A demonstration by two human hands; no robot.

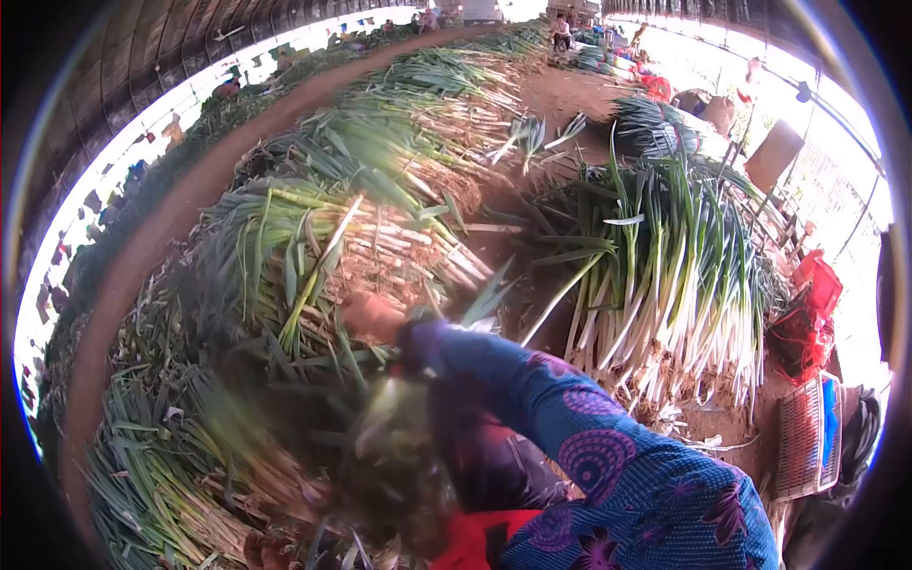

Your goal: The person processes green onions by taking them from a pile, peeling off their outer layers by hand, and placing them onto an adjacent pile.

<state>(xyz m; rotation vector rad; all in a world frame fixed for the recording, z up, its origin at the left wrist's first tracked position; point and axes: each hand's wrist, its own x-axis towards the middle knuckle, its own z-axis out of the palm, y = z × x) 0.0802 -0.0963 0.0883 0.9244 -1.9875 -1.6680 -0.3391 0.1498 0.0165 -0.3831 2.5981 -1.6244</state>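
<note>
My right arm, in a blue patterned sleeve [594,432], stretches forward over heaps of long green onions. At its end my right hand [372,315] is smeared by motion, so its fingers do not show clearly. It is over or against the heap of green onions [385,242] in front of me; I cannot tell whether it touches or holds any. A greenish blurred shape [394,442] lies below the forearm, too smeared to name. I cannot make out my left hand anywhere. Part of a red garment [489,537] shows at the bottom edge.
A bundle of cleaner, white-stemmed green onions [665,285] lies to the right. More green onions [180,475] spread at lower left. A plastic crate [803,442] and red netting or bags [807,318] are at far right. A dirt path [157,228] curves along the left. Far back sits a person [561,33].
</note>
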